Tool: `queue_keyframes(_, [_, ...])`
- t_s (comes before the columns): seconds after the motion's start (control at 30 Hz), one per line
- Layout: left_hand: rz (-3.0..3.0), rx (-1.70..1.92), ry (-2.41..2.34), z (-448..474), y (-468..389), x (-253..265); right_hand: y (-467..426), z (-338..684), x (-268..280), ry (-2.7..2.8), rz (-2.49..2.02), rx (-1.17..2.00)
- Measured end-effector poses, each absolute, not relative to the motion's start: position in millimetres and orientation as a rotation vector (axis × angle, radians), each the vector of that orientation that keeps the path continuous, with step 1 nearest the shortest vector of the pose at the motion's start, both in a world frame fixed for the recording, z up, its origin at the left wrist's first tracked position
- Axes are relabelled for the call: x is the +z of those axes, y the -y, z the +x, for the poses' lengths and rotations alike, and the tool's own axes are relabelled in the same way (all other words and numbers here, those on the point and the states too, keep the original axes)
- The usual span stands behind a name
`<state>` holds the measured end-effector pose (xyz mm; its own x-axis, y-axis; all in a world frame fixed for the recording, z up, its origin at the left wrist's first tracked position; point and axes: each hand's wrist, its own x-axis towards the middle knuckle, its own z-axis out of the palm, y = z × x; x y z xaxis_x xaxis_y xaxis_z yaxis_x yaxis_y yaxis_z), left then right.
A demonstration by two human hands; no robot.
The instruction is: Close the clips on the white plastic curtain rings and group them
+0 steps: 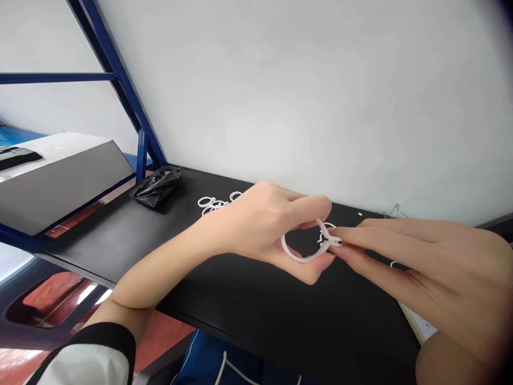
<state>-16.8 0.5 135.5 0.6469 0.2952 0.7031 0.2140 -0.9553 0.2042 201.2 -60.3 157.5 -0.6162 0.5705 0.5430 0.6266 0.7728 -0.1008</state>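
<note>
A white plastic ring clip (303, 260) is held above the black table (280, 315), its round opening turned towards me. My left hand (266, 222) is closed around the ring's left side, with the fingers over the top and the thumb below. From the right, the fingertips of my right hand (436, 267) pinch the forked tab where the ring's two ends come together. Just behind that tab another white ring part shows, mostly covered by my fingers. Several similar white rings (206, 202) lie loosely heaped beyond my left wrist, partly hidden by it.
A crumpled black plastic bag (157, 185) lies at the table's far left corner, near a blue metal frame (128, 101). A pale wall (256, 96) rises along the back edge. A light-edged object (412, 321) is partly hidden beneath my right hand.
</note>
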Motion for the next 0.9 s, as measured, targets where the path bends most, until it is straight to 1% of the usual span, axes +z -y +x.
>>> queue_keyframes(0.27, [2.745,1.170,-0.416,-18.8,0.3,136.8,53.1,198.4,163.0,2.414,-0.927,0.042])
queue_keyframes(0.67, [2.706,1.167,-0.404,-17.7,-1.7,134.0,51.1,200.4,162.8,2.423,-0.897,0.013])
queue_keyframes(0.9, [2.711,1.225,-0.357,-17.0,-3.1,132.9,51.6,196.1,165.1,2.444,-0.861,-0.010])
